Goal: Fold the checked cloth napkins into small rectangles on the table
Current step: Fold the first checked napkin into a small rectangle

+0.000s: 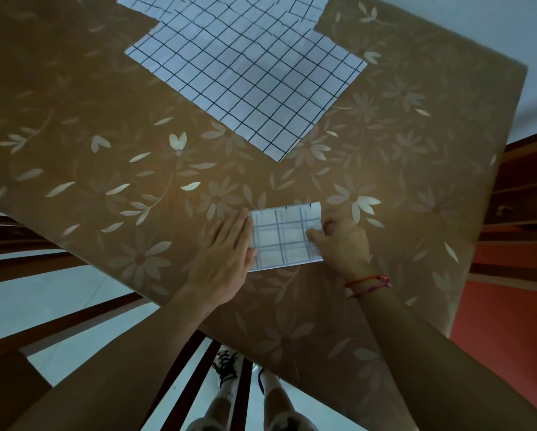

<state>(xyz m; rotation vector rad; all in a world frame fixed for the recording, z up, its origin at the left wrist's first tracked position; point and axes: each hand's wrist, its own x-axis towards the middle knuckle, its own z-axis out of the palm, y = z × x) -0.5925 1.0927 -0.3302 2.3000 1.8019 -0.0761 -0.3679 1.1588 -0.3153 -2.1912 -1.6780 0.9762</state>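
Observation:
A small folded checked napkin (284, 239) lies on the brown flowered tablecloth (105, 169) near the table's front edge. My left hand (226, 253) lies flat with straight fingers, pressing the napkin's left edge. My right hand (342, 244) holds the napkin's right edge, thumb on top of the cloth and fingers curled at the edge. Farther back lies an unfolded checked napkin (245, 79), spread flat. Behind it another unfolded checked napkin (217, 7) lies partly under it and is cut off by the top of the view.
The table's right corner (522, 70) and front edge (261, 346) drop off to the floor. Wooden chair slats (59, 331) stand at the lower left, dark wooden furniture (522, 194) at the right. My feet (230, 368) show below the table edge.

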